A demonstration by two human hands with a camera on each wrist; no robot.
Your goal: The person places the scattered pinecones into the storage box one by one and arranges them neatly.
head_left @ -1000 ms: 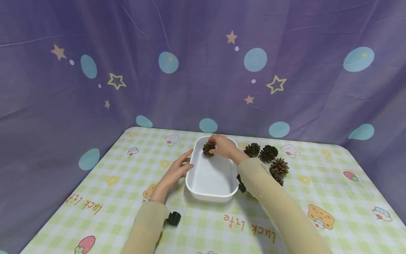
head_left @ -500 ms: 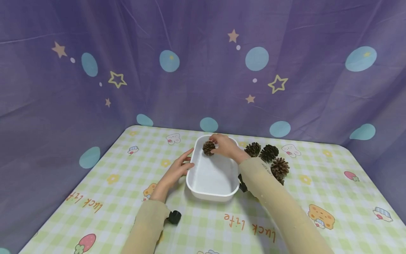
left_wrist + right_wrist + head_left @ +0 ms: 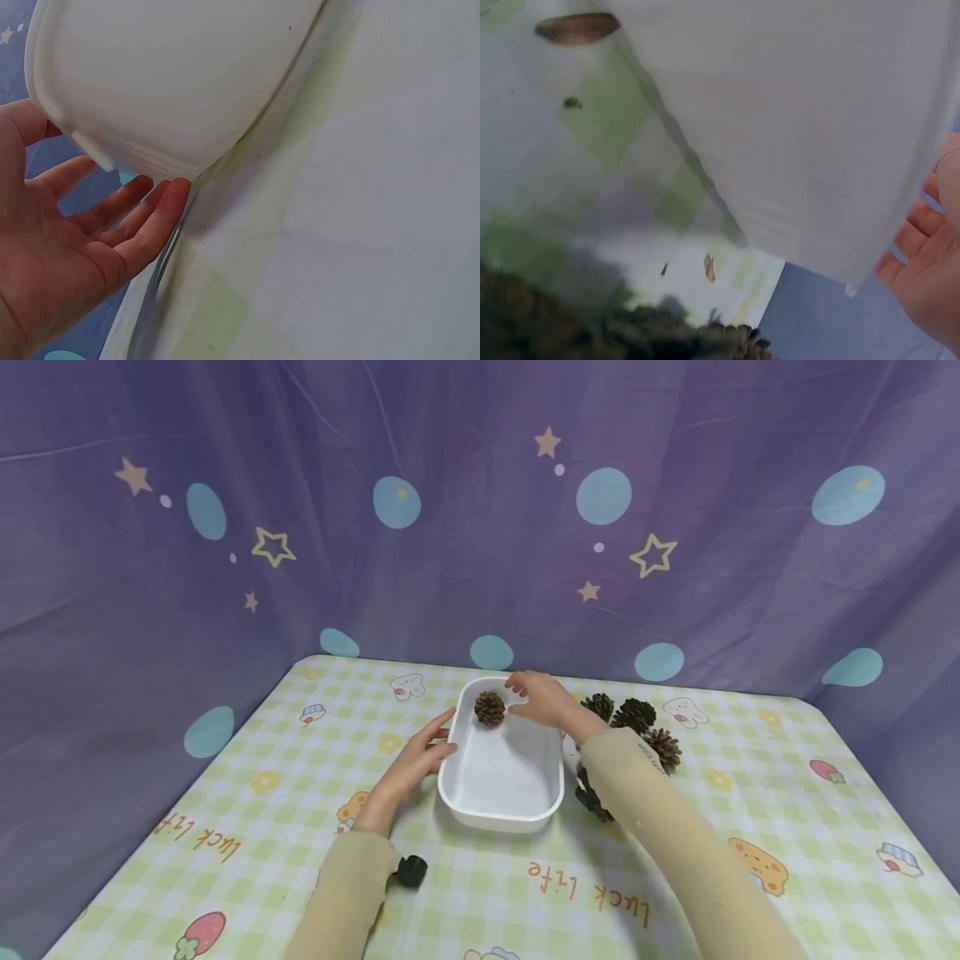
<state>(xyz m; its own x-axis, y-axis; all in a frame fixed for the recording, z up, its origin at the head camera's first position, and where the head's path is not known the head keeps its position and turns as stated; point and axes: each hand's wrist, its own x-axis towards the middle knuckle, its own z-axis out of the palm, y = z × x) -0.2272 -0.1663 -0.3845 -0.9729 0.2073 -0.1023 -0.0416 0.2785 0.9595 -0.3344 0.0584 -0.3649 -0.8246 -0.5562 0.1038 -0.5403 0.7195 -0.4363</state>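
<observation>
Fingers (image 3: 154,236) extended, the left hand (image 3: 408,768) lay against the wall of a white container (image 3: 495,822), where a harder push might have slid it along the tabletop (image 3: 465,893). Inside, toward the far end, sat one pine cone (image 3: 490,709), which a tilt could have rolled. The right hand (image 3: 545,700), relaxed and holding nothing, hung just beside it; its sleeve (image 3: 652,802), crossing close to the other pine cones (image 3: 635,716), could have scattered them.
</observation>
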